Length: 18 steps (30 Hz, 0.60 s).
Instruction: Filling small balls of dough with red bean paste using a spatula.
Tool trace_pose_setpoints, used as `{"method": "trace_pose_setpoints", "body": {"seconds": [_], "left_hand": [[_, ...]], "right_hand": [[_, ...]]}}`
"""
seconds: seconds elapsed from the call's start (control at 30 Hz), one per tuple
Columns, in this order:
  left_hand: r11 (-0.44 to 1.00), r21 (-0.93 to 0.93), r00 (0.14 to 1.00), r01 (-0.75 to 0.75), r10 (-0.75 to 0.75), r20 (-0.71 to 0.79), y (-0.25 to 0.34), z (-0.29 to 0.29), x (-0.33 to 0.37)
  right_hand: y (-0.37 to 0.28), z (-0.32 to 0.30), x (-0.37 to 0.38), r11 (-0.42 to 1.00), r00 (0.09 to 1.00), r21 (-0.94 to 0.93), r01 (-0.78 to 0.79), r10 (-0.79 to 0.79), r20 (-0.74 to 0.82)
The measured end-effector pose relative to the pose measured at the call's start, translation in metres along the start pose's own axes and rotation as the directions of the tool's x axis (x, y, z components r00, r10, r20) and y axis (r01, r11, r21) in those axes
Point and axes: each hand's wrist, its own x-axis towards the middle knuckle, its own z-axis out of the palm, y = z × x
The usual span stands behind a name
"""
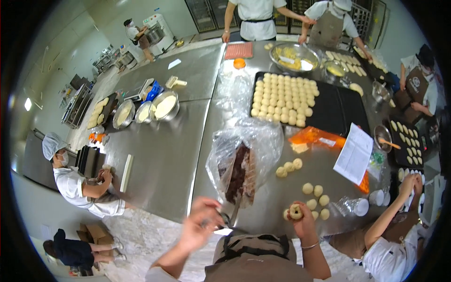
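In the head view, my only feed, I have the right hand (305, 224) near the counter's (155, 162) front edge, its fingers curled round a dough piece (295, 211) with a dark spot in its middle; the hold looks closed and the piece faces up at me. The left hand (203, 221) is smeared by blur. I make out partly bent fingers beside a small dark object (225, 219), but I cannot tell whether they grip it.

Ahead of the hands, between them, I see a dark brown filling (238, 174) lying in an opened bag, with crumpled clear plastic (268, 136) around it. A metal tool (236, 209) leans at the filling's near end.

Just past the right hand, loose dough balls (307, 188) sit on the counter, and a short row of dough balls (289, 168) lies farther up. Beyond these I see a black baking tray (336, 105), its left part packed with rows of pale dough balls. An orange plastic bag (315, 137) lies by the tray's near edge, a white paper sheet (353, 149) overlapping it. Metal bowls (164, 106) holding a pale yellow mass stand on the counter's left part. Co-workers stand around the counter.
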Motion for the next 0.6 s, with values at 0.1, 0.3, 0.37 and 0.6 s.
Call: {"method": "trace_pose_setpoints", "body": {"seconds": [0.1,0.3,0.37,0.6], "left_hand": [[0.988,-0.121,0.951,-0.097,0.057,-0.303,0.02,-0.029,0.085],[0.967,-0.252,0.94,-0.016,-0.071,-0.332,-0.007,-0.056,0.307],[0.942,-0.314,0.942,0.114,-0.203,-0.268,-0.02,-0.066,0.374],[0.944,-0.294,0.864,0.148,-0.269,-0.427,-0.061,-0.095,0.477]], "right_hand": [[-0.01,0.004,0.0,1.0,0.999,0.008,0.026,-0.026,-0.032],[-0.022,-0.012,-0.002,0.994,0.994,0.024,0.103,-0.102,-0.028],[-0.024,-0.019,-0.009,0.985,0.984,0.071,0.156,-0.149,-0.101],[-0.006,-0.06,-0.017,0.951,0.961,0.219,0.218,-0.169,-0.221]]}}
